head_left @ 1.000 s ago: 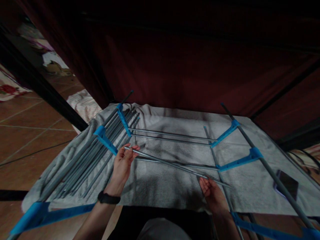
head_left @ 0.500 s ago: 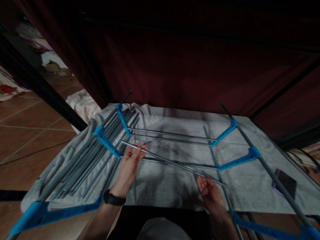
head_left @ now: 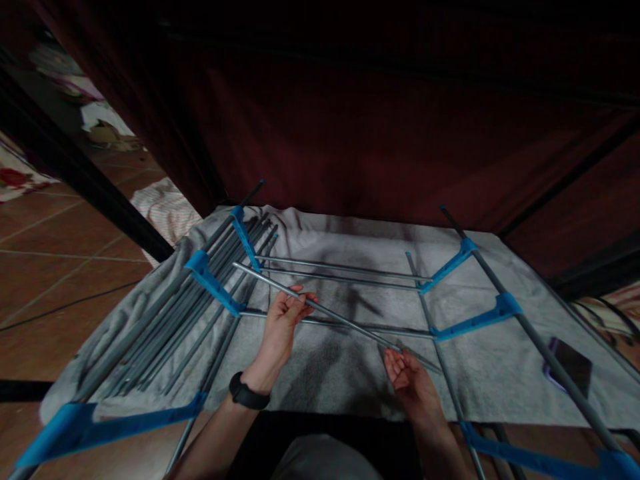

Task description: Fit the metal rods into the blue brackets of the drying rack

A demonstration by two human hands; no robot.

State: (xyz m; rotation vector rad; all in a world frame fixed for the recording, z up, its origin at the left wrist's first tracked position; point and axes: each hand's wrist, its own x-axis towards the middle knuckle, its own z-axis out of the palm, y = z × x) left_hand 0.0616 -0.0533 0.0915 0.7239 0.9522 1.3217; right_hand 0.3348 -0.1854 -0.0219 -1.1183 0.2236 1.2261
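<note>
A thin metal rod (head_left: pixel 345 322) slants across the front of me, its left end higher and farther off than its right. My left hand (head_left: pixel 281 327), with a black band on the wrist, pinches it left of its middle. The fingers of my right hand (head_left: pixel 413 385) are closed at its right end. Under and around it stands a rack frame of grey tubes with blue plastic brackets, a left bracket (head_left: pixel 215 287) and a right bracket (head_left: pixel 475 321) among them. Several crossbars (head_left: pixel 345 269) span between the brackets, one passing just behind the held rod.
A bundle of grey tubes (head_left: pixel 200 313) lies at the left on a light grey blanket (head_left: pixel 330 380). A phone (head_left: pixel 570 367) rests at the right beside the frame's tube. Behind stands a dark red panel (head_left: pixel 360 147). Tiled floor (head_left: pixel 65 280) shows at the left.
My left hand has moved right along the rod, and the rod's left end has risen farther up and left. My right hand has shifted slightly left.
</note>
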